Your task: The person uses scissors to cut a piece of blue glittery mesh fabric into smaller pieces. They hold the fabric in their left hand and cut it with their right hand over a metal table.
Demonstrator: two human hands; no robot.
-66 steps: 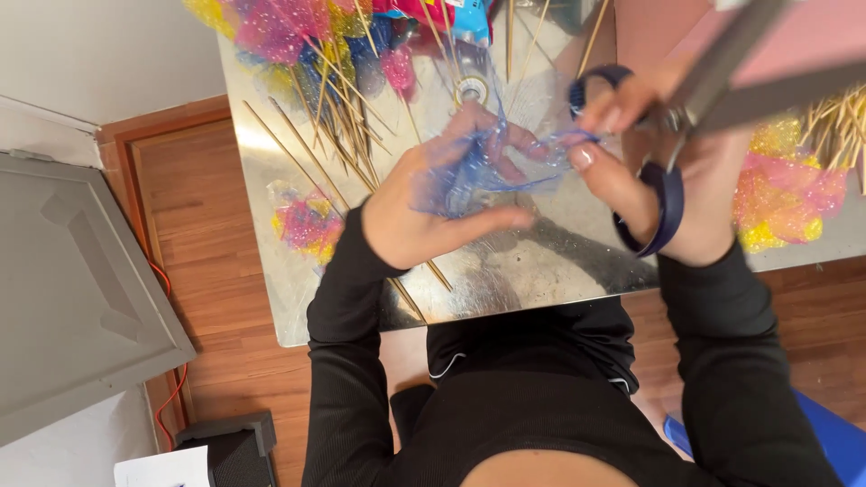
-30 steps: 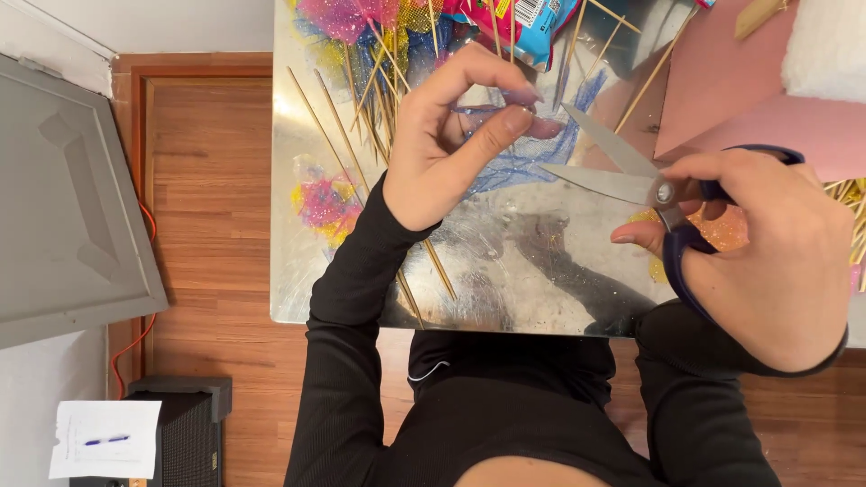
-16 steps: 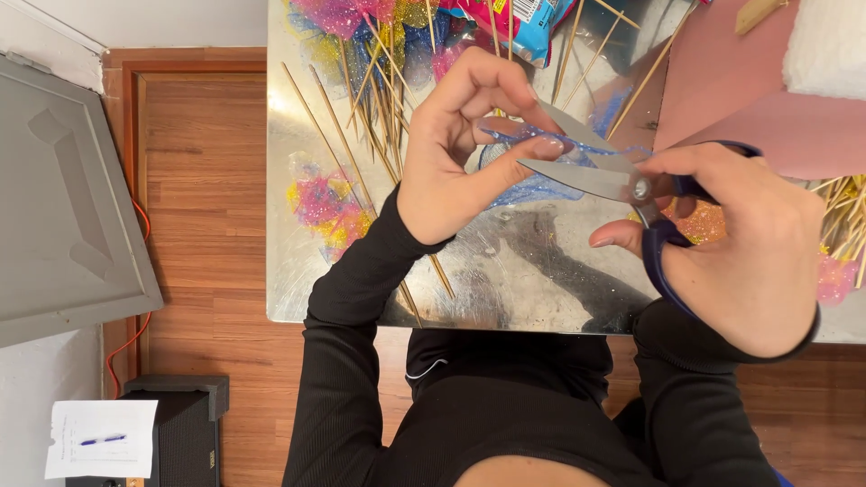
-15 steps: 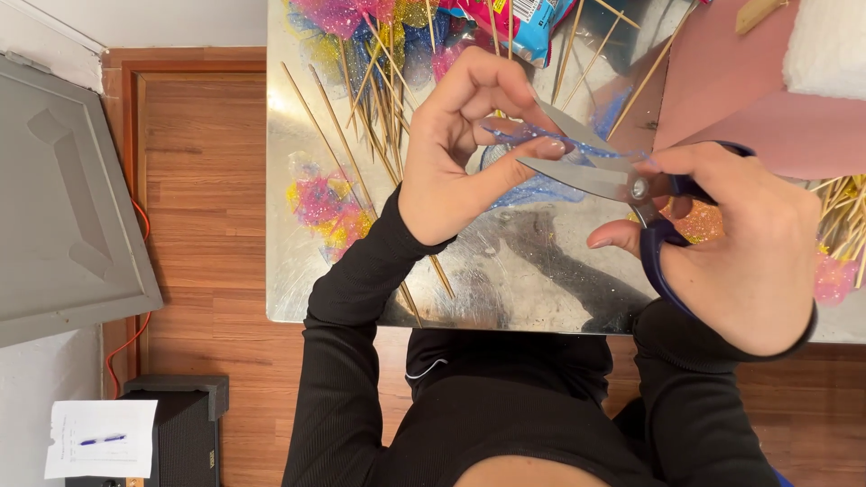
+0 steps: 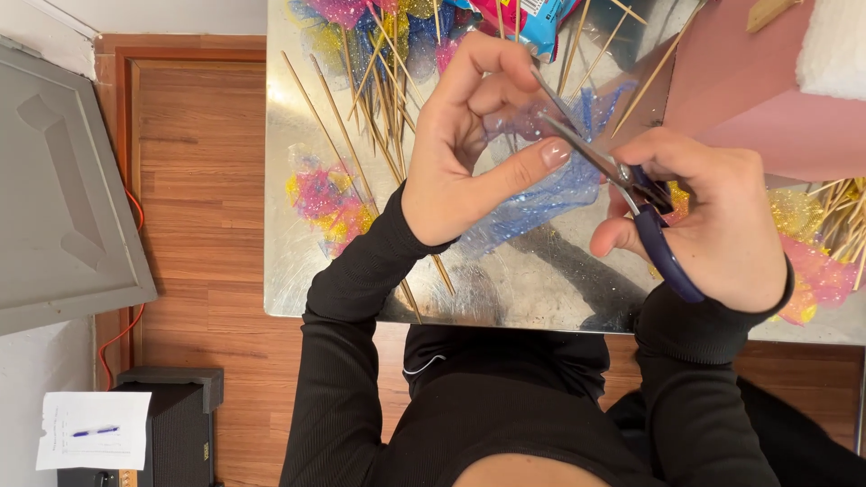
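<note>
Over the shiny metal surface (image 5: 541,289), seen from the head camera, both hands work close together. Left hand (image 5: 469,153) is curled, with thumb and fingertips pinching a piece of blue glittery mesh fabric (image 5: 550,185), which hangs from the fingers down toward the surface and trails to the lower left. Right hand (image 5: 713,216) is clenched around the blue handles of a pair of scissors (image 5: 622,176); the fingers pass through the loops, and the steel blades point up and to the left, reaching the fabric right beside the left thumb. The blades lie nearly together, with their tips against the mesh near the left fingertips.

Behind the left hand, a scatter of thin wooden skewers (image 5: 361,117) lies across the surface, several of them crossing one another. A bundle of pink and yellow mesh (image 5: 325,198) sits near the left edge of the surface, well apart from the scissors. More colourful mesh pieces (image 5: 370,22) are heaped along the far edge. At the right, a pink box (image 5: 749,99) stands just beyond the right hand, and more pink and yellow mesh with skewers (image 5: 830,252) lies beside the right wrist. Both arms wear black sleeves (image 5: 352,361). Below the surface runs a wooden floor (image 5: 207,180).
</note>
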